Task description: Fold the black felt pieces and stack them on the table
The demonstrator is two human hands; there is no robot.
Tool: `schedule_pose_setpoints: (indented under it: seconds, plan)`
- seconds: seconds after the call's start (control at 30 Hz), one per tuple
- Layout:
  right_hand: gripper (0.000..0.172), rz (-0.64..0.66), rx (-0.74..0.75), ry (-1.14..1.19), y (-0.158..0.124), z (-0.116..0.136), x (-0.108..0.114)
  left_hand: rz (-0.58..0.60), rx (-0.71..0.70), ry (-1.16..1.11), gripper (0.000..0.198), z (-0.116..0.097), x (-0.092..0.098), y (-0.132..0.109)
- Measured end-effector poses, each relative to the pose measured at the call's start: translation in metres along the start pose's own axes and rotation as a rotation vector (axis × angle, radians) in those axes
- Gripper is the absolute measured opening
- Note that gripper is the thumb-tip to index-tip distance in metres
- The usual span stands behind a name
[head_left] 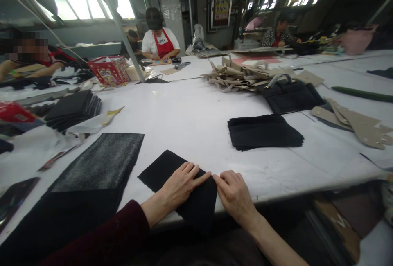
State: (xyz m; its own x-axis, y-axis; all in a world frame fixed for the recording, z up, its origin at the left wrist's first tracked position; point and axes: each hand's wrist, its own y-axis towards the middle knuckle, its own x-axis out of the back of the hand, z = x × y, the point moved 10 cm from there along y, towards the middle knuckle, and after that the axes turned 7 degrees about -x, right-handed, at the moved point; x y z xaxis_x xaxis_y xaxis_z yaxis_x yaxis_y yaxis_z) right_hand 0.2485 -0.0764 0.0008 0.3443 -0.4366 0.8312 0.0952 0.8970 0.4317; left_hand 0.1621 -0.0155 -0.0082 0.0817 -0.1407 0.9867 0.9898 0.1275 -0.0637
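A piece of black fabric [166, 167] lies at the near edge of the white table, part of it hanging over the edge. My left hand [181, 184] rests on top of it, fingers stretched out and the index finger pointing along its upper edge. At the fabric's right corner, the thumb and fingers of my right hand [233, 192] are closed in a pinch. To the left is a larger dark cloth stack [98, 163] with a grey speckled upper part. A stack of black fabric pieces [264, 131] sits farther back to the right.
Behind the black stack are a black bag [291, 96] and a heap of beige pieces [239, 75]. More beige pieces [353, 120] lie at the right. Folded dark cloth [73, 108] and a red box [109, 71] stand left, near a slanted pole [123, 32]. Several people work across the table.
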Motion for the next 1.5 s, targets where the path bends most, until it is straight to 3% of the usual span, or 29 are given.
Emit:
schedule_pose_setpoints:
  seconds: [0.33,1.13,1.5]
  plan:
    - [0.036,0.031,0.099,-0.167,-0.005,0.013,0.001,-0.013,-0.005,0.059,0.073,-0.001,-0.003,0.001]
    - [0.033,0.07,-0.041,-0.098,-0.009,0.0,-0.003,0.058,-0.005,0.035,0.083,-0.003,-0.008,0.006]
    - [0.03,0.086,-0.036,-0.064,-0.007,-0.002,0.001,-0.017,0.081,-0.12,0.076,0.022,-0.015,-0.018]
